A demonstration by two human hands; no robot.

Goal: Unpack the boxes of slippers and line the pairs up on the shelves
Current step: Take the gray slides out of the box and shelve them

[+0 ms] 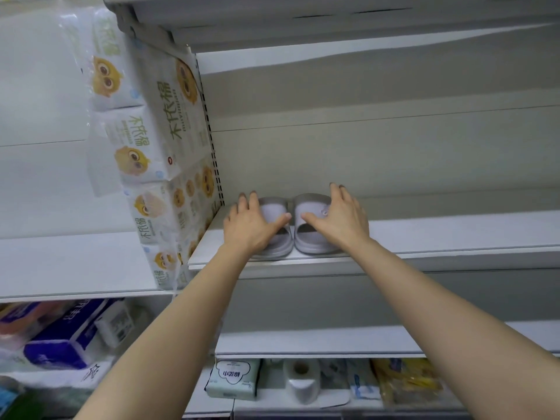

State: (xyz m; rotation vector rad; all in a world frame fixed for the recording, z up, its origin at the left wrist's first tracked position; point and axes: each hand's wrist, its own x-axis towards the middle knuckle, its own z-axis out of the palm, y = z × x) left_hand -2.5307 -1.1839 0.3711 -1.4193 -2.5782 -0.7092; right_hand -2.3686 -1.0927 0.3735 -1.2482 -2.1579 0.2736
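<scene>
Two pale lilac-grey slippers stand side by side, toes to the back, at the left end of a white shelf (424, 237). My left hand (253, 222) lies over the left slipper (274, 213), fingers spread across its strap and outer side. My right hand (339, 218) rests on the right slipper (309, 225), with the thumb on its strap and the fingers reaching past its toe. Both heels sit close to the shelf's front edge. No slipper box is in view.
Stacked packs of tissue (169, 153) with a yellow owl print crowd the bay to the left, right beside the slippers. Blue-wrapped paper packs (69, 338) lie lower left. A lower shelf (318, 341) sits below, and under it small packets and a paper roll (301, 380).
</scene>
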